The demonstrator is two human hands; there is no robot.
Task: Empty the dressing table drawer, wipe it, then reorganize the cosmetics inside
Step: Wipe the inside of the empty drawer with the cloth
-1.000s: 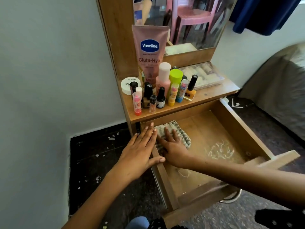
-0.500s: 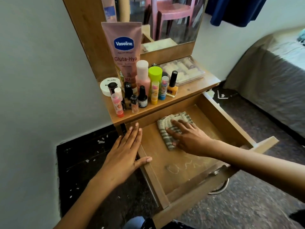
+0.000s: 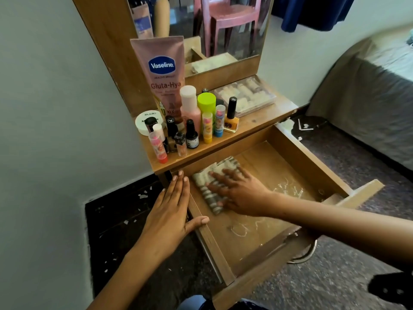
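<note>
The wooden drawer (image 3: 306, 162) stands pulled out, holding only a striped grey-and-white cloth (image 3: 207, 182) at its back left. My right hand (image 3: 239, 191) lies flat on the cloth with fingers spread, pressing it to the drawer floor. My left hand (image 3: 172, 211) rests flat against the drawer's left wall, thumb hooked over the rim. Whitish smears mark the drawer floor (image 3: 245, 229). On the table top (image 3: 263, 121) stand the cosmetics: a pink Vaseline tube (image 3: 163, 72), a pink bottle (image 3: 190, 106), a green-capped bottle (image 3: 206, 104), an orange nail polish (image 3: 231, 117), lip balms and small dark bottles.
A clear plastic box (image 3: 245, 95) sits at the table's back right under the mirror (image 3: 210, 25). A white round jar (image 3: 145, 121) stands at the left. A grey-covered bed (image 3: 368, 104) lies to the right; dark flooring (image 3: 125, 220) is on the left.
My right hand has slid the cloth across the back of the drawer, first away from the left wall, then back towards it and the front. My left hand stays on the left wall.
</note>
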